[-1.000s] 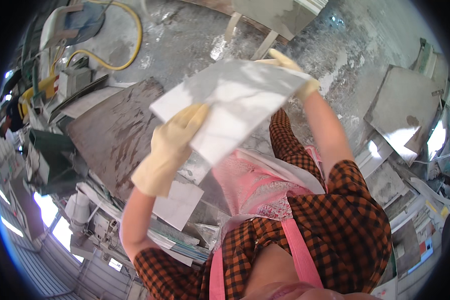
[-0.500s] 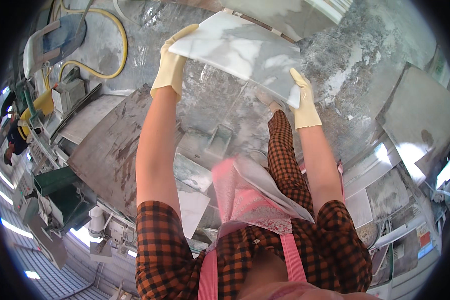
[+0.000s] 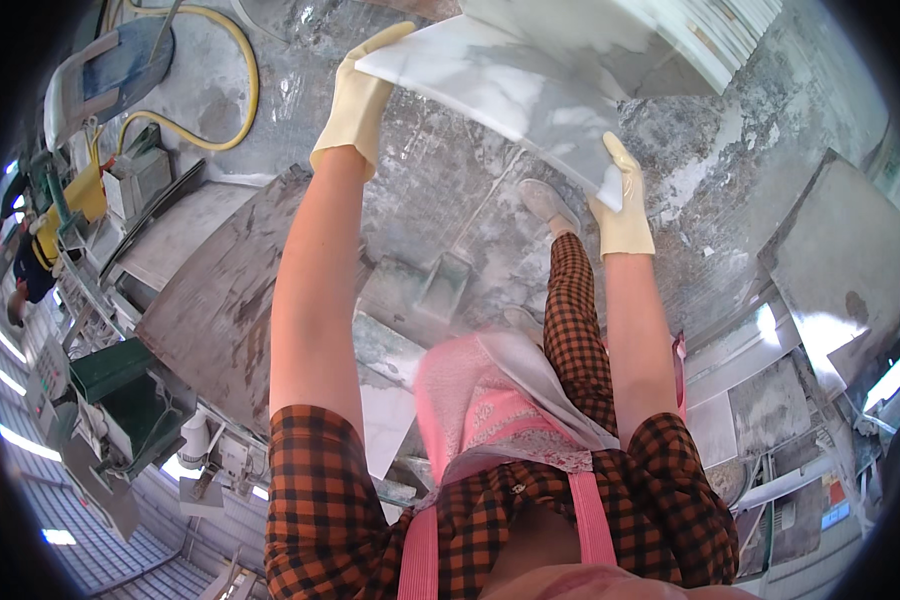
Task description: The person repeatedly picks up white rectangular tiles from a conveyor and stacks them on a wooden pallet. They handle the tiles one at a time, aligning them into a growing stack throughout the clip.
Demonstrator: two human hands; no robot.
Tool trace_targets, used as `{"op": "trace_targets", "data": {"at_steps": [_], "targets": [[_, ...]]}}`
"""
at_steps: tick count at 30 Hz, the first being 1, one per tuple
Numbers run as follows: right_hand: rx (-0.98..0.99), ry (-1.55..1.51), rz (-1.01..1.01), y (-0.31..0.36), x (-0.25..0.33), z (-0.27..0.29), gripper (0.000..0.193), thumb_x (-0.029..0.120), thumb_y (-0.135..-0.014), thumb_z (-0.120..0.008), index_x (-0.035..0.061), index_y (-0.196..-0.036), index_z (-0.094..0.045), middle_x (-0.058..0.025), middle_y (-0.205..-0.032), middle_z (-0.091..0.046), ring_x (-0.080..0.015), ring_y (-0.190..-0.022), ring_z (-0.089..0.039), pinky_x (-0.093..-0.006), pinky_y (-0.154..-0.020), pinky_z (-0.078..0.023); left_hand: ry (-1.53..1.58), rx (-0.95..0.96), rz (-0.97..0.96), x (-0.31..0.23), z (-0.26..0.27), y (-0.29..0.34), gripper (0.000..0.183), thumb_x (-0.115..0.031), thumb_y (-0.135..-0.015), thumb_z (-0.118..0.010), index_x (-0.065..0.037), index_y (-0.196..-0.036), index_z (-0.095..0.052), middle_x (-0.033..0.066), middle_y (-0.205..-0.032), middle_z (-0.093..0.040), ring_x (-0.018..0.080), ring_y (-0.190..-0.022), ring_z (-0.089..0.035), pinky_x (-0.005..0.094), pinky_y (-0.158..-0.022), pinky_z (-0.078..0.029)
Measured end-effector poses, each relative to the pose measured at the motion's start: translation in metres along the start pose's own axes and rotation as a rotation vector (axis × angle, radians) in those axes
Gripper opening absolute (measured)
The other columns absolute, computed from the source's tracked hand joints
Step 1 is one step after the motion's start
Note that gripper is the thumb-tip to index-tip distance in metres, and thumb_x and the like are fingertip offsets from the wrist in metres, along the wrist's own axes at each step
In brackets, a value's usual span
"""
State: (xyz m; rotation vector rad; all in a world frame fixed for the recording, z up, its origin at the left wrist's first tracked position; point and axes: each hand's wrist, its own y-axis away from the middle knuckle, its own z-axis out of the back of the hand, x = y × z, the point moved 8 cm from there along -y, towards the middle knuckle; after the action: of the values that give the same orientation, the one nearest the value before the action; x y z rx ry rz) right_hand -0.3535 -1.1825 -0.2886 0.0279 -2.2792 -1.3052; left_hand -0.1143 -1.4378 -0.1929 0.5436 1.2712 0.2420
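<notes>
A white-and-grey marble-patterned slab is held out at arm's length between my two hands, both in cream rubber gloves. My left hand is closed around its left end. At the near right corner, my right hand grips the slab, thumb on top and fingers mostly hidden. The slab slopes down from left to right in the view. Beyond it stands a stack of pale slabs; the far edge of my slab overlaps the stack in view, and I cannot tell whether they touch.
A yellow hose curls over the stained floor at the far left. To the left stand a brown board and green machinery. Another person is farther off left. Grey panels lean at the right. My shoe is below the slab.
The slab and both hands have moved away and slightly right, toward the stack, which now shows larger in view. My foot shows more fully beneath the slab. Both hands keep their grip.
</notes>
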Motion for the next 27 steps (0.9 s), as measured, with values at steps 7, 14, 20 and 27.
{"op": "trace_targets", "data": {"at_steps": [7,14,20,27], "targets": [[0.067,-0.498,-0.080,-0.029,0.047,-0.023,0.055,0.037,-0.098,-0.050,-0.0117,-0.122,-0.048,-0.0246,-0.119,-0.060,-0.0380,-0.113,-0.059,-0.0460,-0.094,-0.055,-0.139,-0.087,-0.016,0.009,0.049,0.043,0.055,-0.019,-0.091,-0.067,0.000,-0.139,-0.048,0.0142,-0.129,-0.061,0.0191,-0.118,-0.057,0.0299,-0.100,-0.044],[0.005,-0.042,0.114,-0.006,0.086,-0.042,0.065,0.040,-0.106,-0.014,-0.0139,-0.135,-0.035,-0.0314,-0.129,-0.054,-0.0396,-0.119,-0.057,-0.0444,-0.098,-0.055,-0.281,-0.651,0.366,0.099,0.269,0.353,0.045,-0.025,-0.095,-0.056,0.001,-0.132,-0.053,0.0101,-0.134,-0.056,0.0202,-0.123,-0.050,0.0333,-0.107,-0.035],[0.107,0.459,0.110,0.096,0.008,-0.050,0.057,0.037,-0.107,-0.019,-0.0076,-0.137,-0.039,-0.0278,-0.125,-0.059,-0.0343,-0.109,-0.063,-0.0396,-0.092,-0.057,-0.082,-1.394,0.668,0.170,0.370,0.721,0.043,-0.029,-0.094,-0.048,-0.009,-0.130,-0.057,0.0105,-0.131,-0.056,0.0251,-0.112,-0.055,0.0396,-0.095,-0.046],[0.426,0.553,-0.157,0.235,-0.150,-0.072,0.058,0.041,-0.105,-0.034,-0.0025,-0.143,-0.036,-0.0285,-0.143,-0.043,-0.0395,-0.130,-0.047,-0.0435,-0.109,-0.041,0.588,-1.784,0.451,0.298,0.354,0.963,0.056,-0.040,-0.095,-0.043,-0.014,-0.145,-0.039,0.0041,-0.149,-0.042,0.0216,-0.137,-0.038,0.0400,-0.116,-0.024]]}}
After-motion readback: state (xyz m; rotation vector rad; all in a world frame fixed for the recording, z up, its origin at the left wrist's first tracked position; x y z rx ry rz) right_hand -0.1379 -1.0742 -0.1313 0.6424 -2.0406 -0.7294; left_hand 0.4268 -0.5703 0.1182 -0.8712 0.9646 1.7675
